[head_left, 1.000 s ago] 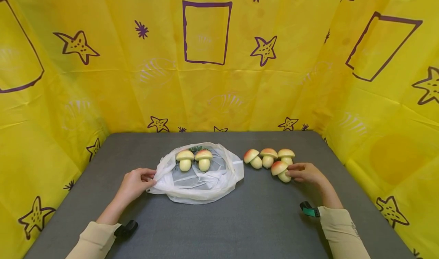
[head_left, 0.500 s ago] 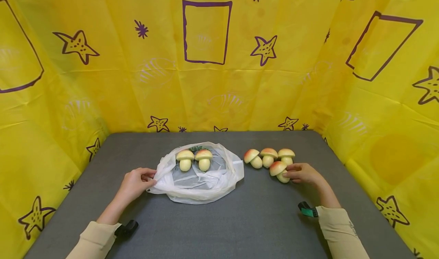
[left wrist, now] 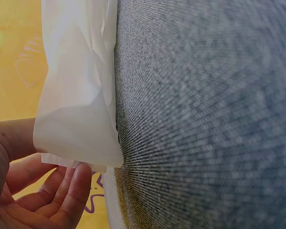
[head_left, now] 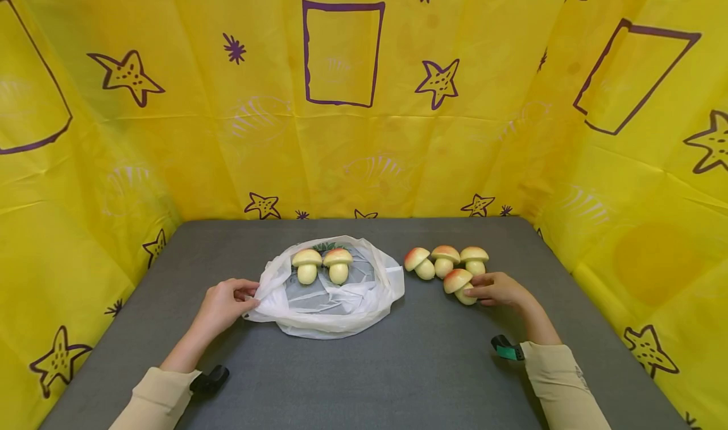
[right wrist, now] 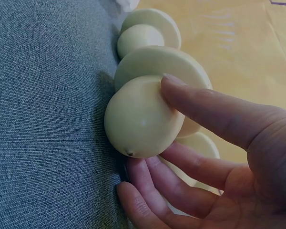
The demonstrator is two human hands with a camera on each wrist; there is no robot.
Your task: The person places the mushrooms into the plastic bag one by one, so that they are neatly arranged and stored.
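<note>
My left hand [head_left: 229, 302] pinches the left edge of a white plastic bag [head_left: 335, 326], whose mouth lies spread wide on the table. In the left wrist view the bag [left wrist: 75, 90] hides the tip of the thumb. Two toy mushrooms, one of them a mushroom [head_left: 308, 267] with a yellowish cap, lie side by side within the bag's mouth. To the right, my right hand [head_left: 500, 289] holds another toy mushroom [head_left: 457, 281] with a reddish cap. The right wrist view shows thumb and fingers about its pale stem [right wrist: 140, 119].
Just behind the held mushroom lie three more: a left mushroom [head_left: 418, 260], a middle mushroom [head_left: 445, 259] and a right mushroom [head_left: 474, 258]. A grey cloth covers the table [head_left: 364, 379]. Yellow patterned curtains [head_left: 398, 145] stand at the back and both sides.
My right hand and the mushroom in it have shifted slightly left. The left hand, the bag and the other mushrooms stay where they were.
</note>
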